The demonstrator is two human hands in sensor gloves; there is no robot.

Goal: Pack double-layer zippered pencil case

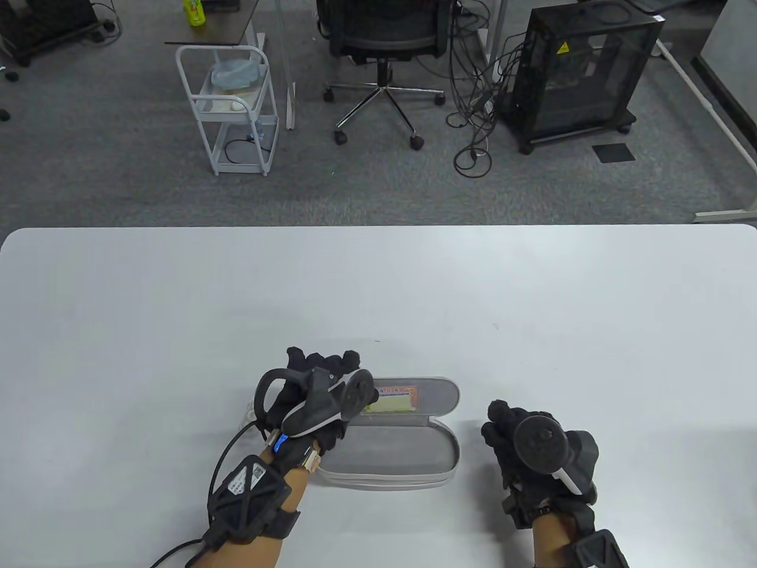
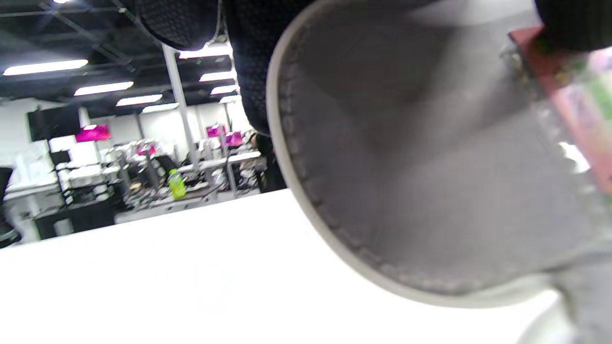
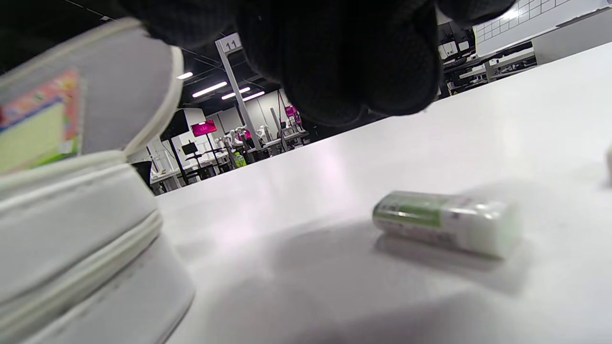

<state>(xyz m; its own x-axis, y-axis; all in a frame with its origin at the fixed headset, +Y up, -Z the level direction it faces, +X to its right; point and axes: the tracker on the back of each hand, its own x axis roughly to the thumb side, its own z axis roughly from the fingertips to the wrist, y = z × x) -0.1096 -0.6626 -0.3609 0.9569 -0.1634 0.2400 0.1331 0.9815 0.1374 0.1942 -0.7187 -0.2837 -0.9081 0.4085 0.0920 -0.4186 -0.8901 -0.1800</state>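
Observation:
The grey zippered pencil case (image 1: pixel 390 458) lies open near the table's front edge. Its lid (image 1: pixel 434 396) stands tilted up behind the base, with a colourful card (image 1: pixel 395 399) in its inner pocket. My left hand (image 1: pixel 325 364) grips the left end of the lid; in the left wrist view its fingers (image 2: pixel 253 71) lie behind the lid (image 2: pixel 406 167). My right hand (image 1: pixel 502 417) hovers just right of the case and holds nothing. In the right wrist view its fingers (image 3: pixel 344 62) hang curled above a green and white glue stick (image 3: pixel 444 222) lying on the table beside the case (image 3: pixel 71 229).
A small white thing (image 1: pixel 248 414) shows partly under my left hand. The white table (image 1: pixel 378 296) stretches far behind the case. Beyond its far edge stand an office chair (image 1: pixel 384 35), a white cart (image 1: pixel 233 112) and a black cabinet (image 1: pixel 579 71).

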